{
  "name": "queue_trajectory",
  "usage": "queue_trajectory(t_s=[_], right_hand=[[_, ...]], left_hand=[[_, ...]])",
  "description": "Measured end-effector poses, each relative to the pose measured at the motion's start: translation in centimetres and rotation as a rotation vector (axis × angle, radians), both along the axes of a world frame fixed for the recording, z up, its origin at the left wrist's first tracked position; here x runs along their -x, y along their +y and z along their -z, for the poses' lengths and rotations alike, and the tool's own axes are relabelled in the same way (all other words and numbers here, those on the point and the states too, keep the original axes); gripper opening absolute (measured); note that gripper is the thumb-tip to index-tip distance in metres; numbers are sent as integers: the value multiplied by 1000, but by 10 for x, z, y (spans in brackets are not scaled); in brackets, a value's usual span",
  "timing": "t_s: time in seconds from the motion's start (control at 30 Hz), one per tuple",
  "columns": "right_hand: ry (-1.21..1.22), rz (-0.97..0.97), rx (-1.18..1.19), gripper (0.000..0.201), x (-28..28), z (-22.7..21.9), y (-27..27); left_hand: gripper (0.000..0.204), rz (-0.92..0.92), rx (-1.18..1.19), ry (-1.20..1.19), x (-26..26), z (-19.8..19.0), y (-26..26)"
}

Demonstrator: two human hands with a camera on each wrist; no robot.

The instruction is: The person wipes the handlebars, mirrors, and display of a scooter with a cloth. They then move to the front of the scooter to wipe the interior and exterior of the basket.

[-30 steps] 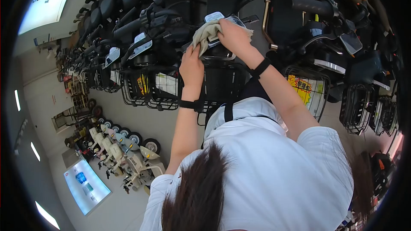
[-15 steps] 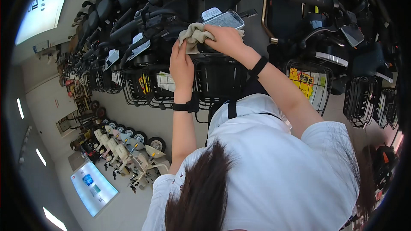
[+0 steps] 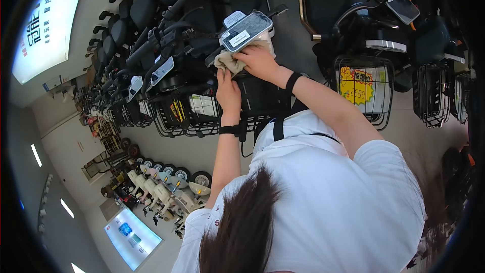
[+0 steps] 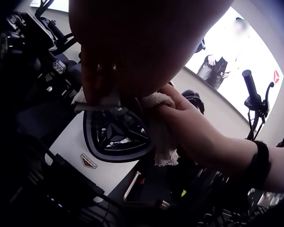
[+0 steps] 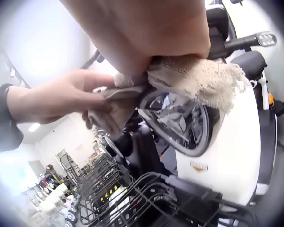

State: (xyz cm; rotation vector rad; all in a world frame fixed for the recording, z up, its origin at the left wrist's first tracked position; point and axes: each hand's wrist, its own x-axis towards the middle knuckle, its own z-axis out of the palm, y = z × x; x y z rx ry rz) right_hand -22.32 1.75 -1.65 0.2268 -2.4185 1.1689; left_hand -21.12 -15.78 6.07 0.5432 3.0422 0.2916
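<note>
A beige cloth [image 3: 229, 64] is stretched between both hands at the front of a scooter, just below its display panel [image 3: 246, 31]. My left hand [image 3: 229, 95] pinches one end; in the right wrist view its thumb and fingers close on the folded cloth [image 5: 114, 111]. The right hand [image 3: 260, 63] grips the other part, and a frayed end of the cloth hangs beside it in the left wrist view. Between the hands, the cloth lies along the top of the dark, rounded-triangular headlight [image 4: 118, 137], set in a white front panel [image 5: 227, 156].
A black wire basket [image 3: 257, 96] is mounted below the hands. More scooters with baskets stand close on both sides, one basket bearing a yellow price sign [image 3: 356, 86]. Handlebars and mirrors [image 3: 161, 73] crowd the left. Pale scooters [image 3: 161, 187] line the floor farther off.
The cloth and both hands have moved from over the display panel down to the headlight beneath it. The display now shows uncovered. Both hands have kept hold of the cloth.
</note>
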Motion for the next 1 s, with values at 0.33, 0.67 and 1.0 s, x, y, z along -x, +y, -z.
queue_trajectory(t_s=[0.33, 0.67, 1.0], right_hand=[[-187, -247, 55, 34, 44, 3, -29], [-227, -123, 162, 38, -14, -1, 41], [-345, 523, 577, 35, 19, 40, 87]], left_hand=[[39, -118, -123, -64, 10, 1, -30], [49, -14, -92, -56, 0, -11, -11], [53, 452, -10, 57, 20, 8, 82]])
